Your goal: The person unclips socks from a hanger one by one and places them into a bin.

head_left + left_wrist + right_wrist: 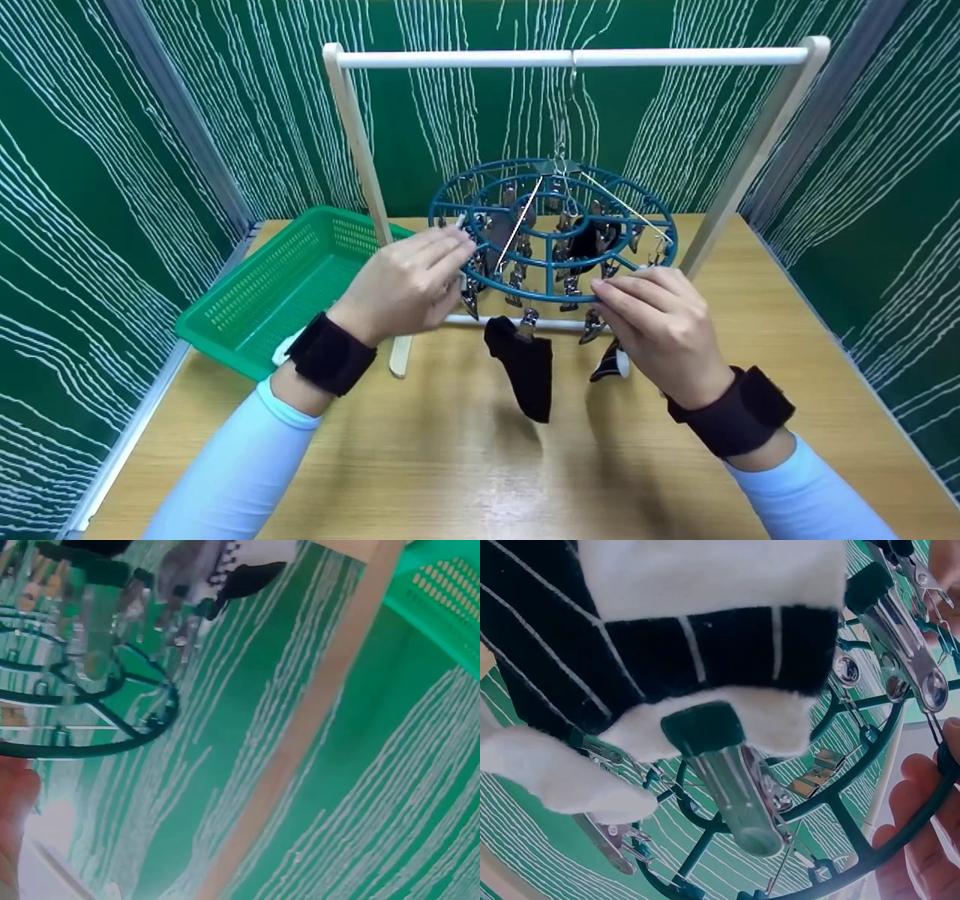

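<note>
white-streaked green walls (285,105) around a pale, probably wooden tabletop (450,472)

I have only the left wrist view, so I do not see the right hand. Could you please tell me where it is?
Observer: The right hand holds the rack at its near right edge.
Operator: Thank you. Is something hanging close to this hand?
Observer: Yes, a striped sock, black and white, hangs by a clip.
Operator: I understand. And how is everything suspended from above?
Observer: By a hook, which goes over the white bar.
</note>
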Motion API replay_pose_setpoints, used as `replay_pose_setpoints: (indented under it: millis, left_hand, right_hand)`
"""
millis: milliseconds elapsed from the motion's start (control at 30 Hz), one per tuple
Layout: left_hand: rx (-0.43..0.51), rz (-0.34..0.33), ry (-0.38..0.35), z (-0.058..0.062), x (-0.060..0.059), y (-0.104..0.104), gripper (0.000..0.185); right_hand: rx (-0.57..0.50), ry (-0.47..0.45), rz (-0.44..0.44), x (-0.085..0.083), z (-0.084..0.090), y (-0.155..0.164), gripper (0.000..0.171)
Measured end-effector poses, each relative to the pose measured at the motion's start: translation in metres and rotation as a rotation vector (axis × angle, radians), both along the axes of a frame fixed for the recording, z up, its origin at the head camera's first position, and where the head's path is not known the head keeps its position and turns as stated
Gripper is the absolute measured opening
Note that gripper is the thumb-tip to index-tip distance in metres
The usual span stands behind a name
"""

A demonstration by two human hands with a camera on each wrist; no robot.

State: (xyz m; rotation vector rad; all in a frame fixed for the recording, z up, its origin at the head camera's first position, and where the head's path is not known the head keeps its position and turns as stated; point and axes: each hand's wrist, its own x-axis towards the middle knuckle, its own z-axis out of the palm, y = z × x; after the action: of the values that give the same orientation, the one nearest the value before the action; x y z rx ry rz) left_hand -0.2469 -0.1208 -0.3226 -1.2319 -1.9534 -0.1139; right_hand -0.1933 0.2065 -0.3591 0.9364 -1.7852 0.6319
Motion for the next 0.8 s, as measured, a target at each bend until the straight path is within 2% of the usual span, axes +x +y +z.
replay_pose_setpoints:
  millis: [100, 300, 367, 433, 567, 600, 700, 800]
  left_hand:
    - [-0.017, -0.036, 0.040, -0.002, 0.005, 0.007, 0.033]
    - [-0.052, -0.016, 0.181, -0.004, 0.010, 0.017, 0.018]
    - [-0.051, -0.020, 0.210, -0.004, 0.009, 0.018, 0.015]
    - [-0.048, -0.028, 0.224, -0.004, 0.009, 0.019, 0.016]
    - [-0.043, -0.045, 0.222, -0.005, 0.008, 0.020, 0.015]
    - [-0.042, -0.048, 0.220, -0.005, 0.008, 0.020, 0.015]
    - [-0.047, -0.046, 0.218, -0.006, 0.008, 0.020, 0.015]
    - [-0.059, -0.033, 0.212, -0.006, 0.007, 0.021, 0.016]
  right_hand:
    - [0.006, -0.002, -0.003, 0.000, -0.001, -0.001, 0.030]
    - [0.004, -0.005, -0.016, 0.000, -0.003, -0.003, 0.030]
    - [0.004, -0.014, -0.026, 0.001, -0.003, -0.002, 0.022]
    - [0.007, -0.030, -0.041, 0.002, -0.002, -0.002, 0.015]
    - [-0.031, -0.051, -0.064, 0.008, -0.001, -0.003, 0.034]
    - [-0.049, -0.048, -0.064, 0.009, -0.002, -0.004, 0.033]
    - [-0.114, -0.027, -0.043, 0.015, -0.003, -0.008, 0.023]
    - [-0.151, -0.001, -0.013, 0.020, -0.005, -0.012, 0.031]
